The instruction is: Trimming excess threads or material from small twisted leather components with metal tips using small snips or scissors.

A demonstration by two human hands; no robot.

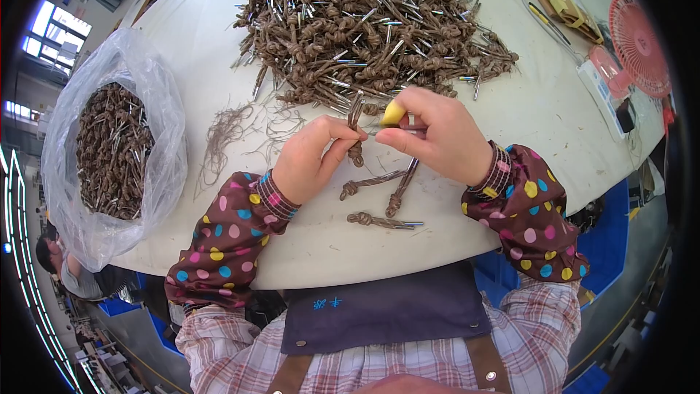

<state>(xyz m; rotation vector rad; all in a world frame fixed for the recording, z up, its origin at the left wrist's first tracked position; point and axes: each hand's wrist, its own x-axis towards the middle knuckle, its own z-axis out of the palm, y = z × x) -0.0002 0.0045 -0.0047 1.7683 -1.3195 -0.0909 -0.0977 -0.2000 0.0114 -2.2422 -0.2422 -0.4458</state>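
My left hand pinches a knotted brown cord between thumb and forefinger, its metal tip pointing up and away from me. Close beside it, my right hand is closed around a small dark tool whose kind I cannot make out, mostly hidden by the fingers. Something yellow covers a fingertip of that hand. Just below both hands lie three similar cords, one slanted, one steeper and one nearly level. Beyond the hands rises a large pile of knotted brown cords with shiny metal tips.
At the left stands a clear plastic bag full of the same cords. Loose thread scraps lie between bag and pile. A pink fan, a yellow-wrapped bundle and a yellow-black pen-like tool occupy the right side.
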